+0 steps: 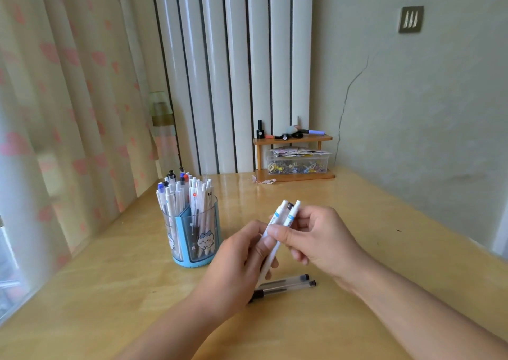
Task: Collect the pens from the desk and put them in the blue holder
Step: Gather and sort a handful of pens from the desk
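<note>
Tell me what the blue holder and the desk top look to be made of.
Blue holder: likely plastic, clear glossy walls on an opaque light-blue frame; pens show through.
Desk top: seemingly wood or wood-look laminate, pale yellow grain with a glossy finish; it reflects light.

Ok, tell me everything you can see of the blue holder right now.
The blue holder stands upright on the wooden desk, left of both hands and touched by neither. It looks like clear plastic set in a light blue base and frame, round, with panels that carry cartoon animal prints. It is packed with upright pens, mostly white, a few with blue, black or red tops. Nothing else touches it.
</note>
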